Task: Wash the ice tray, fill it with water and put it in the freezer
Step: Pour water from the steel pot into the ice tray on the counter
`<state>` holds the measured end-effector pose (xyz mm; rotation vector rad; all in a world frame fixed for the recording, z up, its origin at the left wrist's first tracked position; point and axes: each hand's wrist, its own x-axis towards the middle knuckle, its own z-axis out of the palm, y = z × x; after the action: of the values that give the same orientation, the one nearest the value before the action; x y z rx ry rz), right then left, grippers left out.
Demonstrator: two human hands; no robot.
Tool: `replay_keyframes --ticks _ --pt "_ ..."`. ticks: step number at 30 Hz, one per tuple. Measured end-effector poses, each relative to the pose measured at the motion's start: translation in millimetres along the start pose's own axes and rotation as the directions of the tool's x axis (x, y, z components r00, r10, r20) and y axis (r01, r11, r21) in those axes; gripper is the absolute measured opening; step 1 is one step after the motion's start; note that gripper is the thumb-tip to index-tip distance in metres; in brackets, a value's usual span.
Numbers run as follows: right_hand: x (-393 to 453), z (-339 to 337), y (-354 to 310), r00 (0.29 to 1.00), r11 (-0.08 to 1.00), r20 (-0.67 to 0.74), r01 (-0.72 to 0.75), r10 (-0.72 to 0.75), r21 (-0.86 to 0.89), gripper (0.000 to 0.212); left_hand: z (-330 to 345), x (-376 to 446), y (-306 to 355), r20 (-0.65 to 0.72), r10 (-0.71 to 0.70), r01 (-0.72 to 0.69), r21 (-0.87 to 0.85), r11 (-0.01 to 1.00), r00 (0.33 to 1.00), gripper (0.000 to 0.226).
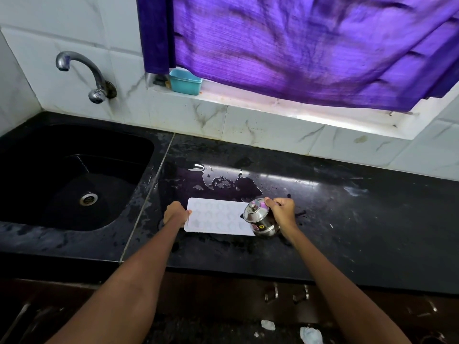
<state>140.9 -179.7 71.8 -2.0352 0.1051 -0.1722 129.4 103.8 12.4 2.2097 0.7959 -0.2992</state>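
On the wet black counter (347, 219), left hand (175, 214) grips ice tray (218, 217) — right hand (283, 212) holds steel pot (260, 220); sink (74, 170) leftward.

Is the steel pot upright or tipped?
Tipped: the steel pot, gripped by the right hand, leans its lidded top toward the ice tray on the counter.

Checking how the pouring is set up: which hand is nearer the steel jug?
Right. The right hand grips the steel jug at its handle side; the left hand holds the ice tray's far end.
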Motion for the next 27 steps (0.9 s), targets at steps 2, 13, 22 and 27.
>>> replay_keyframes --ticks 2,13,22,27 --pt "-2 4 -3 0.999 0.999 0.027 0.021 -0.020 -0.041 0.055 -1 -1 0 0.002 0.002 -0.002 -0.001 1.000 1.000 0.039" --pt "-4 3 -20 0.990 0.970 0.071 0.136 -0.124 -0.202 0.059 -3 -3 1 0.016 -0.025 0.026 -0.017 1.000 1.000 0.040" --pt "-1 -1 -21 0.986 0.972 0.079 0.156 -0.144 -0.176 0.063 -3 -9 6 0.000 -0.020 0.020 -0.002 1.000 1.000 0.039" --pt "1 -1 -20 0.988 0.969 0.067 0.149 -0.138 -0.199 0.061 -3 -12 7 -0.008 -0.018 0.018 0.004 1.000 1.000 0.040"
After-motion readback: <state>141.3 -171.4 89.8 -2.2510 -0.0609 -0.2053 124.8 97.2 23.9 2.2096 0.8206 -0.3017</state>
